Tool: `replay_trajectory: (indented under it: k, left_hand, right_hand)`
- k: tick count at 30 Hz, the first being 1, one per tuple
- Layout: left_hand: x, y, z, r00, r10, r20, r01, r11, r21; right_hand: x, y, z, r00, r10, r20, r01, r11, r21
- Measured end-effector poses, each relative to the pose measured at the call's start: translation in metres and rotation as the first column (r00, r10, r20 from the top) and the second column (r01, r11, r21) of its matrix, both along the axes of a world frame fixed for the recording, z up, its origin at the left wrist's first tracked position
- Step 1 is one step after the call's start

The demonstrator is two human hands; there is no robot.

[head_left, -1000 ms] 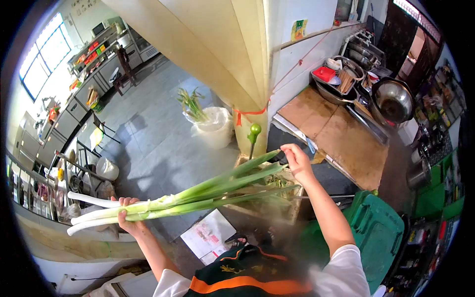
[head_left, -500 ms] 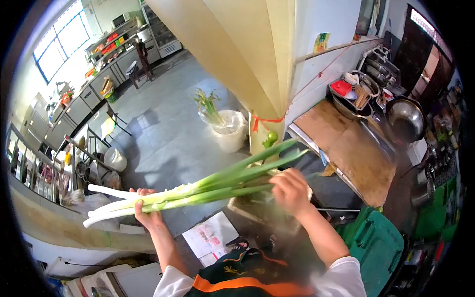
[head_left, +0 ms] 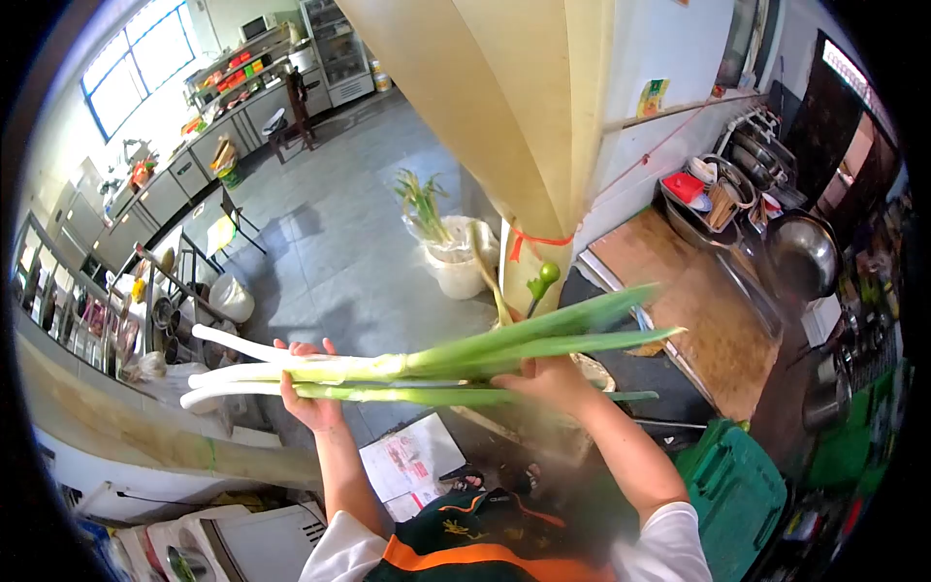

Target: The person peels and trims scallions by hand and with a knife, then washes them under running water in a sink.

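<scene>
My left hand (head_left: 312,388) is closed around the pale stems of a bunch of large green onions (head_left: 388,367). Three white ends stick out to its left, and the long green leaves spread to the right. Among those leaves is my right hand (head_left: 558,383), in front of the lowest leaf and beneath the upper ones. Its fingers are partly covered and blurred, so their grip is unclear. A pale, withered strip (head_left: 488,276) shows beyond the leaves, close to the white bucket (head_left: 461,272).
Leafy greens (head_left: 420,206) stand in the lined bucket. A yellowish pillar (head_left: 524,145) rises ahead, with a brown board (head_left: 689,310) to its right. The green bin (head_left: 732,495) stands at lower right; a white printed sheet (head_left: 412,461) lies by my feet.
The green onions have swung more level and shifted right with my left hand. My right hand has moved from over the leaves to below the upper ones. The withered strip is newly visible.
</scene>
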State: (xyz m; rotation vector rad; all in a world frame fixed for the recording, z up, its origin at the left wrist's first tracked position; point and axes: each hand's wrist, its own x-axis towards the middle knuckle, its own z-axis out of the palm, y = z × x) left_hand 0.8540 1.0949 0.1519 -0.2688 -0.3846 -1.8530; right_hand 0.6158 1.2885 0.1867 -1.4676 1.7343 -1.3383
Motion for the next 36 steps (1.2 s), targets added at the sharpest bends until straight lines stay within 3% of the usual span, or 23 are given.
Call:
replay_trajectory:
  k: [1, 2, 3, 5, 7, 9, 10, 12, 15, 17, 18, 22, 25, 26, 27, 28, 29, 31, 32, 33, 35, 36]
  left_hand:
    - [-0.001, 0.001, 0.001, 1.000, 0.005, -0.002, -0.005, 1.000, -0.003]
    - [-0.003, 0.003, 0.001, 1.000, 0.000, 0.016, -0.001, 0.999, 0.046]
    - [-0.003, 0.005, 0.001, 0.999, -0.005, 0.034, 0.002, 0.995, 0.097]
    - [-0.004, 0.007, 0.001, 0.997, 0.014, 0.073, -0.022, 0.992, 0.120]
    - [-0.005, 0.009, 0.002, 0.983, 0.055, 0.173, -0.082, 0.985, 0.154]
    - [-0.007, 0.012, 0.002, 0.959, 0.118, 0.257, -0.166, 0.970, 0.176]
    - [-0.006, 0.012, 0.001, 0.917, 0.157, 0.366, -0.252, 0.940, 0.228]
    - [-0.012, 0.019, 0.011, 0.815, 0.224, 0.534, -0.419, 0.865, 0.276]
    - [-0.016, 0.024, 0.019, 0.775, 0.202, 0.599, -0.470, 0.817, 0.333]
    - [-0.018, 0.025, 0.024, 0.777, 0.204, 0.595, -0.465, 0.824, 0.324]
    - [-0.018, 0.026, 0.024, 0.779, 0.205, 0.593, -0.460, 0.830, 0.317]
    - [-0.020, 0.028, 0.026, 0.766, 0.180, 0.618, -0.459, 0.826, 0.328]
    - [-0.026, 0.035, 0.032, 0.820, 0.153, 0.551, -0.402, 0.840, 0.364]
    - [-0.027, 0.037, 0.029, 0.870, 0.158, 0.468, -0.342, 0.877, 0.339]
    - [-0.029, 0.039, 0.027, 0.912, 0.155, 0.379, -0.282, 0.910, 0.306]
    - [-0.030, 0.045, 0.032, 0.925, 0.145, 0.351, -0.257, 0.920, 0.297]
    - [-0.029, 0.045, 0.031, 0.927, 0.142, 0.347, -0.251, 0.922, 0.294]
    - [-0.026, 0.046, 0.028, 0.922, 0.135, 0.362, -0.161, 0.986, 0.042]
    - [-0.028, 0.048, 0.032, 0.894, 0.160, 0.418, -0.200, 0.978, 0.054]
    - [-0.030, 0.049, 0.032, 0.895, 0.162, 0.417, -0.201, 0.978, 0.052]
    - [-0.033, 0.050, 0.031, 0.845, 0.207, 0.493, -0.217, 0.975, -0.038]
    - [-0.035, 0.049, 0.028, 0.813, 0.258, 0.523, -0.234, 0.966, -0.113]
  right_hand:
    - [0.004, -0.002, 0.004, 0.966, 0.071, 0.248, -0.045, 0.993, -0.110]
    - [0.005, -0.005, 0.006, 0.999, -0.028, -0.019, 0.027, 0.998, -0.050]
    - [0.005, -0.006, 0.004, 1.000, -0.021, -0.019, 0.020, 0.998, -0.052]
    - [-0.002, -0.008, -0.007, 0.955, -0.008, -0.295, -0.022, 0.995, -0.097]
    - [-0.002, -0.004, -0.016, 0.965, -0.010, -0.264, -0.016, 0.995, -0.095]
    - [-0.001, 0.001, -0.018, 0.966, -0.190, -0.174, 0.185, 0.982, -0.043]
    - [0.001, 0.009, -0.009, 0.947, -0.185, -0.262, 0.228, 0.963, 0.141]
    - [0.006, 0.016, -0.002, 0.946, -0.160, -0.282, 0.212, 0.963, 0.164]
    - [0.004, 0.023, -0.003, 0.937, -0.150, -0.315, 0.197, 0.973, 0.121]
    - [0.003, 0.029, 0.007, 0.916, -0.055, -0.397, 0.068, 0.998, 0.018]
    - [0.008, 0.032, 0.017, 0.909, -0.098, -0.406, 0.092, 0.995, -0.034]
    - [0.007, 0.044, 0.032, 0.861, -0.037, -0.507, 0.098, 0.991, 0.093]
    - [0.003, 0.043, 0.036, 0.907, 0.057, -0.416, -0.026, 0.997, 0.079]
    - [0.003, 0.039, 0.030, 1.000, -0.002, 0.016, 0.000, 0.995, 0.097]
    - [0.002, 0.036, 0.026, 0.894, -0.070, 0.443, 0.016, 0.992, 0.123]
    - [-0.002, 0.034, 0.023, 0.785, -0.090, 0.612, -0.001, 0.989, 0.147]
    - [-0.007, 0.031, 0.019, 0.787, -0.092, 0.610, 0.005, 0.990, 0.143]
    - [-0.016, 0.026, 0.006, 0.691, -0.174, 0.702, 0.045, 0.979, 0.199]
    - [-0.025, 0.026, -0.001, 0.786, -0.186, 0.589, 0.012, 0.958, 0.287]
    - [-0.022, 0.023, 0.001, 0.787, -0.184, 0.589, 0.011, 0.958, 0.285]
    - [-0.009, 0.017, 0.011, 0.955, -0.220, 0.199, 0.240, 0.967, -0.084]
    - [-0.004, 0.017, 0.026, 0.925, -0.135, 0.355, 0.176, 0.981, -0.086]
